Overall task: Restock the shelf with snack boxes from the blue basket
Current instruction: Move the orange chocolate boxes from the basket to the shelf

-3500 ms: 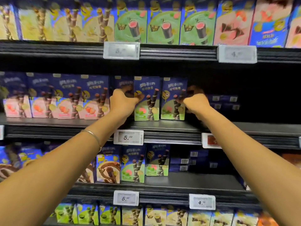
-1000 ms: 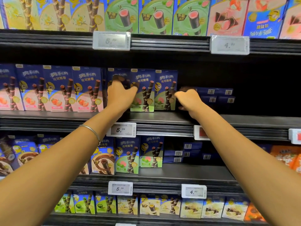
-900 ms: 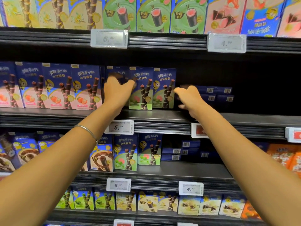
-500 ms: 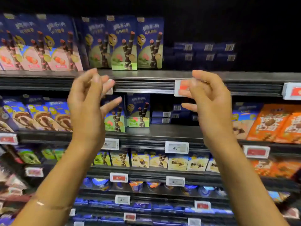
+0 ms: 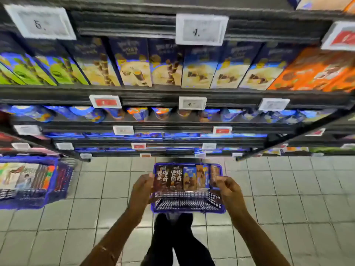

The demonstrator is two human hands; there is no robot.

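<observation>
Left hand (image 5: pixel 142 186), right hand (image 5: pixel 228 187) now above basket (image 5: pixel 188 210) (lowered).

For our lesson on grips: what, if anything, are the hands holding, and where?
Cannot be told: the left hand and right hand flank the ends of the snack boxes in the blue basket, grip unclear.

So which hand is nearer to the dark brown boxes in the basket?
Left. The left hand lies beside the dark brown boxes; the right hand is across the basket.

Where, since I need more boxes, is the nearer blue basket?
Head view, lower centre: blue basket on the tiled floor, between left hand and right hand.
</observation>
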